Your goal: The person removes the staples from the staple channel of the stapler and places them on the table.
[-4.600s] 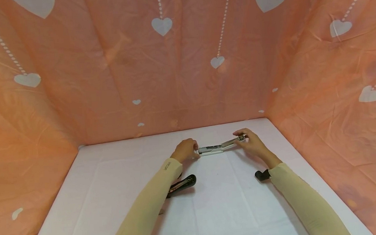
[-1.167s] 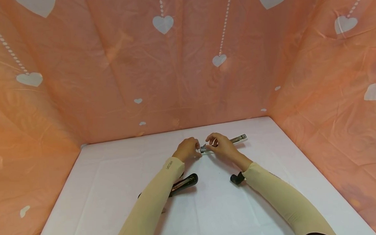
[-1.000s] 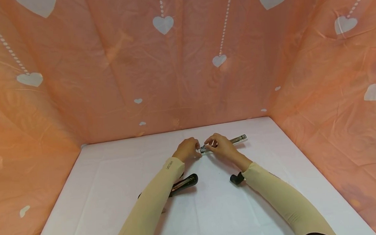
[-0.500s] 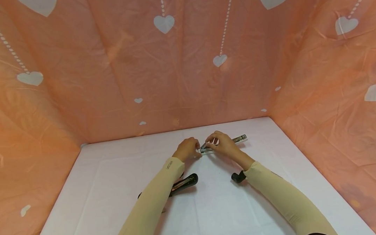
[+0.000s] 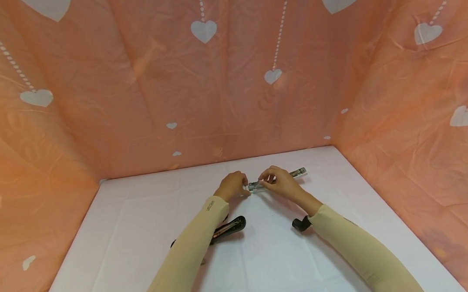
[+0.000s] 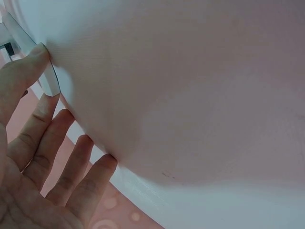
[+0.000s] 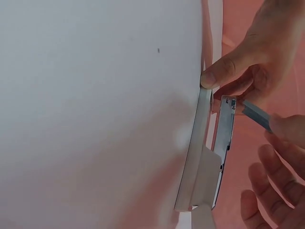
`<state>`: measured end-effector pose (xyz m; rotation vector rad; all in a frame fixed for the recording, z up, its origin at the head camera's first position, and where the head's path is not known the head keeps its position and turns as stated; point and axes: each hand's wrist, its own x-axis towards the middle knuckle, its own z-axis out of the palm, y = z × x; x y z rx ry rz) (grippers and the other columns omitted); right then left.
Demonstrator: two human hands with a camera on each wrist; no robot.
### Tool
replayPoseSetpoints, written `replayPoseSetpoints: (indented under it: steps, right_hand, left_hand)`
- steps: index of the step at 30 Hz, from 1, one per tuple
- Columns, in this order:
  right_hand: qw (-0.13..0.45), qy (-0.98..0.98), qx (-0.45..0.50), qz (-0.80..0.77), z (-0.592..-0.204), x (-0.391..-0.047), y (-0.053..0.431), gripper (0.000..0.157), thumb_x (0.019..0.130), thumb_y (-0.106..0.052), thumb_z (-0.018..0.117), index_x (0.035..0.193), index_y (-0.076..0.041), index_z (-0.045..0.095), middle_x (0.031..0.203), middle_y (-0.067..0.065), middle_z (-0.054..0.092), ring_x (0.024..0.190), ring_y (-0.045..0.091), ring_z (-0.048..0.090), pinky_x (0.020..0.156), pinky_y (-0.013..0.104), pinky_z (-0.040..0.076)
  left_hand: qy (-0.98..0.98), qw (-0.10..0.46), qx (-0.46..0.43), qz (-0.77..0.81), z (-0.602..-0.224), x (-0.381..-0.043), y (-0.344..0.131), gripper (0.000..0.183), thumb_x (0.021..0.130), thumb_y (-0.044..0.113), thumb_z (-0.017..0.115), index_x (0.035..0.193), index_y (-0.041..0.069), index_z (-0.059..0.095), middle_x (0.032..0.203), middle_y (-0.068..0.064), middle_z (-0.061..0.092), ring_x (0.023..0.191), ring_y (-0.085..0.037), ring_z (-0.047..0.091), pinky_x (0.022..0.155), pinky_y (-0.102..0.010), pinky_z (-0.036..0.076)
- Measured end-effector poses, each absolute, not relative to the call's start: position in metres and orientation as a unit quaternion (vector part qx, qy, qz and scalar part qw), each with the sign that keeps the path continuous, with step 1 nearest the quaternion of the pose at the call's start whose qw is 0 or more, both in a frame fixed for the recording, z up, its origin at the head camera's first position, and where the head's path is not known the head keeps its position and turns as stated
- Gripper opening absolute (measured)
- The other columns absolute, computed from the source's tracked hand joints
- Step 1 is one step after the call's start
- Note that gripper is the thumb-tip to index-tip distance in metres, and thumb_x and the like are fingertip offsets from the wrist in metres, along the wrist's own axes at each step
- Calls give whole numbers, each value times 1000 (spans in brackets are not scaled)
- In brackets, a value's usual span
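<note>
A white stapler (image 5: 299, 172) lies unfolded on the table, its metal magazine (image 7: 226, 129) exposed. My left hand (image 5: 232, 185) holds the stapler's left end; in the left wrist view, thumb and index finger pinch the white base (image 6: 51, 81) while the other fingertips rest near the table. Between thumb and forefinger, my right hand (image 5: 283, 184) pinches a short grey strip of staples (image 7: 256, 114). The strip is tilted, its free end close to the end of the magazine; whether they touch I cannot tell. The right hand's other fingers curl loosely.
A black stapler (image 5: 230, 227) lies nearer me, partly hidden by the left sleeve (image 5: 191, 248). A black wrist camera (image 5: 301, 224) juts out below the right wrist. The white table (image 5: 142, 211) meets pink heart-patterned cloth walls (image 5: 232, 98) at the back and sides.
Since the oldest frame, my right hand has left the stapler's right end and come to its left part, with a staple strip. In the last half second it shifted slightly right and down.
</note>
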<state>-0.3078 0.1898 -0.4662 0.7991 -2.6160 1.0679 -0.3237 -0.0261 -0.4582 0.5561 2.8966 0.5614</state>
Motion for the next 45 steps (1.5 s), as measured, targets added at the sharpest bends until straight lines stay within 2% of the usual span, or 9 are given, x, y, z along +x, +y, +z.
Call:
replayPoseSetpoints:
  steps: [7,12,17,28,45]
  right_hand:
    - [89,-892,265,355,-470,-301,193,9,94,-7,84,101,-9,79,98,4,72,88,19,68,81,39,58]
    - [65,-894,264,357,-471,-296,194,9,95,-8,82,103,-8,79,100,3,72,89,17,67,80,34,57]
    - [41,-893,277,352,-473,-293,196,7,95,-6,80,102,-7,78,93,1,71,83,13,63,76,29,54]
    - [-2,-899,274,342,-475,-290,198,6,95,-7,80,100,-8,78,87,-2,69,80,10,59,75,29,52]
    - [-14,-918,257,302,-481,-288,210,6,97,-12,79,102,-11,75,90,-3,69,84,11,60,78,32,51]
  left_hand:
    - [962,67,186,190,-460,-323,-27,28,88,23,92,103,8,73,101,-2,65,91,-18,59,89,-38,53]
    - [962,71,182,192,-461,-322,-27,27,89,23,91,104,9,73,102,-2,65,93,-18,60,91,-38,54]
    - [962,70,185,188,-460,-323,-28,28,89,22,92,103,9,72,101,-2,65,93,-19,60,91,-38,54]
    - [963,78,177,185,-459,-324,-25,28,90,23,91,103,10,71,100,-1,63,92,-18,58,90,-37,53]
    - [963,82,178,188,-459,-326,-24,29,89,22,92,103,9,70,99,-1,64,90,-17,58,88,-36,53]
